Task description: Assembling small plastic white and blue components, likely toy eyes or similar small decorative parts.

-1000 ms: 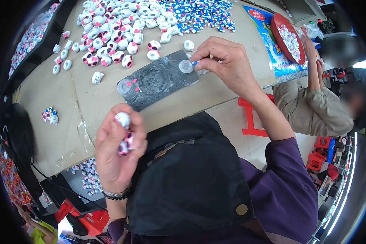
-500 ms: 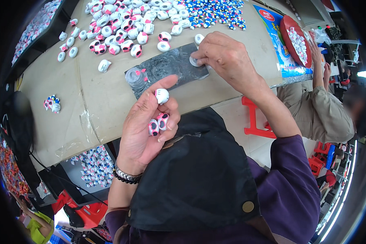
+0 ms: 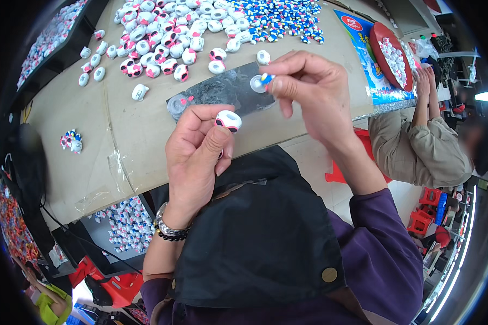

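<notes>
My left hand (image 3: 192,157) pinches a white toy head (image 3: 229,121) with pink and black trim, its round hollow facing up. Some pink and black shows under those fingers, mostly hidden. Thumb and index finger of my right hand (image 3: 322,95) grip a small blue-and-white toy body (image 3: 265,80) with a touch of yellow. It is over or right beside a small round clear dish (image 3: 256,84), at the right end of a dark, smeared slab (image 3: 217,89). Another clear dish (image 3: 175,106) with pink bits lies at the slab's left end.
A heap of white toy heads (image 3: 168,32) and a spread of blue toy bodies (image 3: 282,19) cover the far table. A few joined figures (image 3: 71,141) lie at left. At right are a red plate (image 3: 382,54) and a seated person (image 3: 417,141). A grey bin (image 3: 103,230) holds figures below.
My left hand has turned over, bringing the head's hollow upward and hiding the heads in its palm. From the clear dish, my right hand has drawn back slightly, and the blue body now shows.
</notes>
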A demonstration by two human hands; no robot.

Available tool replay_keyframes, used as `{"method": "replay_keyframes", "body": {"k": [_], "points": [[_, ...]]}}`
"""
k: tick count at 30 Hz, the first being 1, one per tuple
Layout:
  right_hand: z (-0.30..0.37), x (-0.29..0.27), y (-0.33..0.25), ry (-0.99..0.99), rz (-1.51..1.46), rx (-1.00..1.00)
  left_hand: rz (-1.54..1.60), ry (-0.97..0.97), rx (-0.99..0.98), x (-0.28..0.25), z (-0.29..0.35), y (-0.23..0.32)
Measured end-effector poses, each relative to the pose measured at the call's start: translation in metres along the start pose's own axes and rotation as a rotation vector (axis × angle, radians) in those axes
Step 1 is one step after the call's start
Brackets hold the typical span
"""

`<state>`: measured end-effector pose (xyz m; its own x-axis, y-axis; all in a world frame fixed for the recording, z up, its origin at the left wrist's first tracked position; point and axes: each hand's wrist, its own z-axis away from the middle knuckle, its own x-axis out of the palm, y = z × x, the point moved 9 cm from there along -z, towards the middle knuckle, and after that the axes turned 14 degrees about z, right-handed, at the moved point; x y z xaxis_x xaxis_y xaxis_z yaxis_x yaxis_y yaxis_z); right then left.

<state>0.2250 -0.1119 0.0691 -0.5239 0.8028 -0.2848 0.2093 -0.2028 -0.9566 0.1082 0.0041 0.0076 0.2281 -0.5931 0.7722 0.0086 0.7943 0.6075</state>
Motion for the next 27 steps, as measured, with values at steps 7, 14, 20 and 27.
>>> {"method": "replay_keyframes", "body": {"k": [7, 14, 20, 27], "points": [[0.018, 0.022, -0.006, -0.019, -0.115, -0.063, -0.555, -0.004, 0.324, 0.006, 0.003, 0.018], [0.023, 0.029, -0.007, -0.045, 0.009, -0.113, -0.852, -0.019, 0.549, 0.021, 0.011, 0.031], [0.031, 0.037, -0.008, -0.13, 0.053, -0.143, -1.103, -0.138, 0.716, 0.039, 0.02, 0.036], [0.024, 0.046, -0.035, -0.116, 0.277, -0.5, -1.123, -0.046, 0.677, 0.02, 0.027, 0.042]]}}
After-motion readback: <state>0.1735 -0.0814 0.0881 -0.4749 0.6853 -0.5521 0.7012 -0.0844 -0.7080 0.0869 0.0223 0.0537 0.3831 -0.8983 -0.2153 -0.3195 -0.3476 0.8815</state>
